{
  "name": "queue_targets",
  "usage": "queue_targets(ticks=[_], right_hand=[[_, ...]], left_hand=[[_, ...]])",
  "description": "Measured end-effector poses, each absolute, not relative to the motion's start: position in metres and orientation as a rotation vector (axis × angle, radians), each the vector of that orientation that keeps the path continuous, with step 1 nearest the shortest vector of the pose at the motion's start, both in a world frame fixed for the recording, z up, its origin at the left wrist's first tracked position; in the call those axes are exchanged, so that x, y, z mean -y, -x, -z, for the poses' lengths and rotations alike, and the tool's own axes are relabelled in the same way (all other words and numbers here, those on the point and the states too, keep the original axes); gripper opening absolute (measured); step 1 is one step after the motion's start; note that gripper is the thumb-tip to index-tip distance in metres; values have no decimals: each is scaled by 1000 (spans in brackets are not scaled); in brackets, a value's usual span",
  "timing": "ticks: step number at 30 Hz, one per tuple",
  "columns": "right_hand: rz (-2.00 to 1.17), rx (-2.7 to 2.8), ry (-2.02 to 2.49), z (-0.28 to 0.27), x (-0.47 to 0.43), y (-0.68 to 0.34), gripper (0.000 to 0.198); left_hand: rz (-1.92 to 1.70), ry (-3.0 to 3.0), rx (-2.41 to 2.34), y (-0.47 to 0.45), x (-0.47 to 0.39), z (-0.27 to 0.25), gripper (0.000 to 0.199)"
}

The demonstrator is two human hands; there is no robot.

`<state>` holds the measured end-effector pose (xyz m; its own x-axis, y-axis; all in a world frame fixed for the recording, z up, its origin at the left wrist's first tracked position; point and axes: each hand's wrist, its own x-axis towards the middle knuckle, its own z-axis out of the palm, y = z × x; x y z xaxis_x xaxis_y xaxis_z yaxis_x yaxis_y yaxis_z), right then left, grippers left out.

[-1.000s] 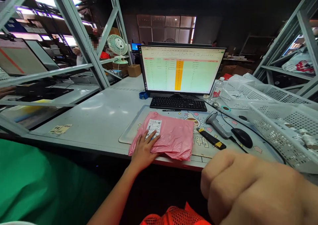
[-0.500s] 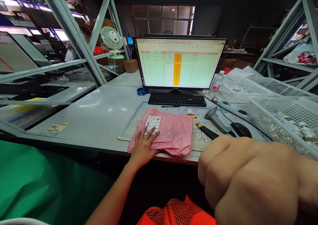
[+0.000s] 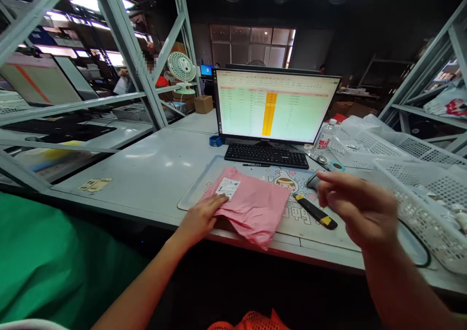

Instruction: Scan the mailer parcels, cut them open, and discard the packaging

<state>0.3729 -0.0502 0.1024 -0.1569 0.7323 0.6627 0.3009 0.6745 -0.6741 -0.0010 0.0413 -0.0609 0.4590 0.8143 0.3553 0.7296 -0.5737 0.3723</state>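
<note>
My left hand [image 3: 200, 219] grips the near-left edge of a pink plastic mailer bag [image 3: 255, 201], its fingers on top near the white label [image 3: 228, 188]. The bag lies slightly askew at the table's front edge, and its near side is a little raised. My right hand [image 3: 359, 206] hovers in the air to the right, slightly blurred. Its fingers are partly bent and apart, and nothing shows in them. It hides most of a grey barcode scanner [image 3: 313, 180]. Between bag and hand lies a black and yellow utility knife [image 3: 315, 212].
Behind the bag stand a keyboard [image 3: 266, 155] and a monitor [image 3: 241, 111] showing a spreadsheet. White perforated baskets [image 3: 412, 199] fill the right side, beside a plastic bottle [image 3: 324, 136]. Blue tape [image 3: 216, 141] lies left of the keyboard. A metal frame [image 3: 126, 43] rises at left.
My right hand has moved from close to the camera, where it was curled, to near the scanner, fingers loosened. My left hand went from lying flat to gripping the bag's edge; the bag turned slightly.
</note>
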Motion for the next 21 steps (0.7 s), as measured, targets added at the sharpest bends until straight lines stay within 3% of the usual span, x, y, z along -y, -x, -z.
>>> queue_targets(ticks=[5, 7, 10, 12, 15, 18, 21], right_hand=[[-62, 1872, 1660, -11, -3, -430, 43], [7, 1935, 1967, 27, -12, -439, 49], [81, 2015, 2234, 63, -15, -435, 55], [150, 2043, 2285, 73, -16, -430, 53], [152, 1994, 2279, 72, -21, -431, 52], [31, 1851, 2154, 60, -25, -438, 55], [-80, 1888, 1845, 39, -24, -430, 54]], left_hand=[[-1246, -1946, -1748, 35, -59, 12, 44], [-1319, -1722, -1783, 37, -70, -3, 53], [-1153, -1593, -1493, 26, -89, -9, 65], [-937, -1616, -1376, 13, -98, -2, 64], [-674, -1797, -1596, -4, -104, 13, 52], [-754, -2034, -1855, -16, -100, 26, 51], [-770, -2396, -1734, -30, -88, 37, 53]])
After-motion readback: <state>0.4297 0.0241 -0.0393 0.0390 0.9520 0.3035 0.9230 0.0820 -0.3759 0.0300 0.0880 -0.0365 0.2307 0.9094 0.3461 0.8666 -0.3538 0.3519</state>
